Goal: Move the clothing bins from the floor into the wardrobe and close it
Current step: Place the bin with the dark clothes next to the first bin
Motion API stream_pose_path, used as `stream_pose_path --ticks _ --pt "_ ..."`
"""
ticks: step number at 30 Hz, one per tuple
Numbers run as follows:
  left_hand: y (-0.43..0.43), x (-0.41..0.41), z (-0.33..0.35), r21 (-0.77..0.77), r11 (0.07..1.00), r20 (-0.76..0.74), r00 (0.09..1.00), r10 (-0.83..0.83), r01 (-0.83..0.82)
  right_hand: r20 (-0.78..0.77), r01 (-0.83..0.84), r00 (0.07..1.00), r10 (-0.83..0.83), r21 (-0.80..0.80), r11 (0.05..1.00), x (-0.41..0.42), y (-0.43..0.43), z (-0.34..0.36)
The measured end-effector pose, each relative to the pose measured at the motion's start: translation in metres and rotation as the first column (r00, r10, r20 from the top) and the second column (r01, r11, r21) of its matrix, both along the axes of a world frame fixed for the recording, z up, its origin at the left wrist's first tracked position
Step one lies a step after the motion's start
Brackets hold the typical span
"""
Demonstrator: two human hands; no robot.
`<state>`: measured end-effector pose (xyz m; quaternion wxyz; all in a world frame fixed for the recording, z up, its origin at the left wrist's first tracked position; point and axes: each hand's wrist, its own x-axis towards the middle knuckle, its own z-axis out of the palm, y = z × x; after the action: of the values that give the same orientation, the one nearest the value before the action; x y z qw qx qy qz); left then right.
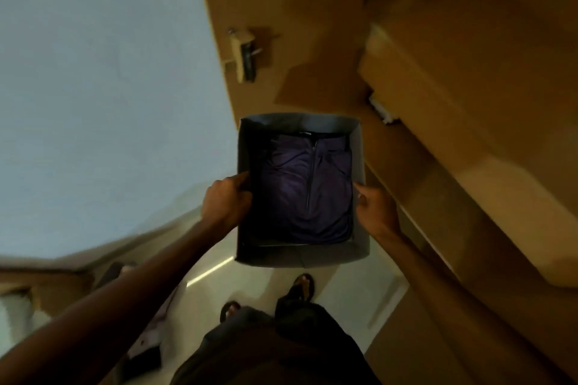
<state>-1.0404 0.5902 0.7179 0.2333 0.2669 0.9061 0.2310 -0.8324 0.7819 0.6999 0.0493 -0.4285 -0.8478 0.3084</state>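
A dark grey clothing bin (359,147) is lifted off the floor in the middle of the head view. A folded purple zip-up garment (308,187) lies inside it. My left hand (226,197) grips the bin's left wall, thumb inside the rim. My right hand (377,208) grips the right wall in the same way. The brown wooden wardrobe (453,166) rises right of and behind the bin, with a shelf edge close to the bin's right side.
A wardrobe door (250,0) with a metal hinge (247,55) stands open behind the bin. A pale blue wall (103,87) fills the left. My sandalled feet (301,286) stand on a light tiled floor (256,281). Pale clothing or bags lie at the lower left.
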Motion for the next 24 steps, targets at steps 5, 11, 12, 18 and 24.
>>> stream_pose_path --ticks 5,11,12,18,24 --pt "0.093 0.002 0.042 0.13 0.98 -0.105 0.985 -0.136 0.149 -0.169 0.176 0.973 -0.155 0.115 0.978 0.025 0.067 0.05" --pt "0.201 -0.003 0.084 0.236 0.918 -0.164 0.944 -0.287 0.32 -0.309 0.373 0.902 -0.303 0.203 0.905 0.059 0.134 0.086" --pt "0.223 -0.002 0.092 0.252 0.901 -0.166 0.933 -0.318 0.352 -0.322 0.396 0.892 -0.316 0.22 0.892 0.065 0.146 0.091" --pt "0.33 0.014 0.104 0.259 0.829 -0.283 0.86 -0.426 0.496 -0.303 0.502 0.854 -0.423 0.26 0.825 0.093 0.208 0.106" --pt "0.453 0.018 0.103 0.223 0.715 -0.298 0.744 -0.597 0.663 -0.241 0.626 0.78 -0.578 0.307 0.717 0.111 0.287 0.11"
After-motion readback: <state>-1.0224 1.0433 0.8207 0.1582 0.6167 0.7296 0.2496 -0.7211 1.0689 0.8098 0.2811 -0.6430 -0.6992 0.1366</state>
